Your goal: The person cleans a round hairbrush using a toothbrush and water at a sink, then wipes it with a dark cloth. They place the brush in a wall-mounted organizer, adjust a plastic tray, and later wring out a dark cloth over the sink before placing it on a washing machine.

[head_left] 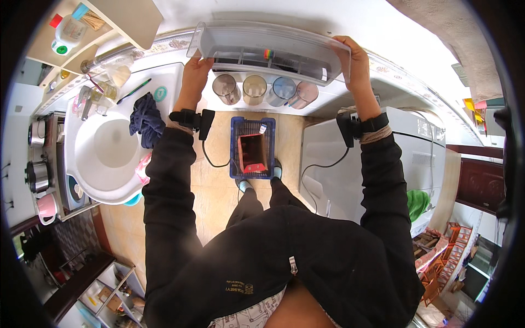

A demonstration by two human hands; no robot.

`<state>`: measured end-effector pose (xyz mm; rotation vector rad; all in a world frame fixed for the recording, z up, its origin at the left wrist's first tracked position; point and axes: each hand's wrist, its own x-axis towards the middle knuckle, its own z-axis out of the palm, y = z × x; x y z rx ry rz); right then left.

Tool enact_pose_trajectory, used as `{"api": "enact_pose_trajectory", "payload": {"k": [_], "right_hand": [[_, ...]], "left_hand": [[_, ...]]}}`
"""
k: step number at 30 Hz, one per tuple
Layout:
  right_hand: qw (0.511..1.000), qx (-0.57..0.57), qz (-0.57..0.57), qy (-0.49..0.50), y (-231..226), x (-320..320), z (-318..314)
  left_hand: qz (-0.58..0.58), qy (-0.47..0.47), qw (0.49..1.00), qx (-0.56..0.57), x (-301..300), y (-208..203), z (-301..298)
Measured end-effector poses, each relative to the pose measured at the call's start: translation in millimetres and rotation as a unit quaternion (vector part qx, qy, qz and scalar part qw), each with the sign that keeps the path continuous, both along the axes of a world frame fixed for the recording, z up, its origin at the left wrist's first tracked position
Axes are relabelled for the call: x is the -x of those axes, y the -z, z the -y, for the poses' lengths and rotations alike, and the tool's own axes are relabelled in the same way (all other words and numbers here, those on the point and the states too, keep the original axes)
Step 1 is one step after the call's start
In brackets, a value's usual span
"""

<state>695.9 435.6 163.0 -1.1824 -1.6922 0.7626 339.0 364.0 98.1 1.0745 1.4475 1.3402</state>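
With both arms stretched out ahead of me, I hold a long, translucent plastic storage rack (246, 41) against the white wall. My left hand (196, 76) is closed on its left end, fingers partly hidden by the plastic. Around the right end panel wraps my right hand (355, 63). A small rainbow-striped patch (268, 54) shows on or in the rack. Just below its lower edge is a row of several tinted cups, among them a grey cup (226, 89), a blue cup (282, 91) and a pink cup (303, 95). Whether they hang from the rack, I cannot tell.
At my feet a blue basket (233, 147) holds a red open box (253, 154). A white washbasin (90, 177) with a dark cloth (146, 120) stands left. To the right is a white appliance (336, 164) with a green cloth (418, 205). A shelf (136, 22) juts out upper left.
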Motion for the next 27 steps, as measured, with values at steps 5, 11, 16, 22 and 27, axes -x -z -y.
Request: {"api": "enact_pose_trajectory", "payload": {"k": [5,11,16,22,27], "right_hand": [[0.997,0.019,-0.080,0.002,1.9,-2.3,-3.7],[0.999,-0.017,-0.044,-0.017,3.3,-3.3,-11.6],[0.997,-0.065,0.007,-0.038,-1.2,0.4,-18.1],[0.997,-0.046,0.006,-0.060,0.6,-7.1,-30.8],[0.973,0.074,-0.177,-0.127,6.5,-12.2,-44.0]], "left_hand": [[-0.029,0.023,0.999,0.001,4.0,3.5,-7.4],[-0.032,0.031,0.999,0.001,5.7,3.8,-6.4],[-0.003,-0.008,1.000,0.025,5.1,2.4,-4.7],[-0.084,0.042,0.995,0.029,12.1,7.2,-7.8],[-0.092,0.026,0.994,0.062,14.6,12.1,-12.7]]}}
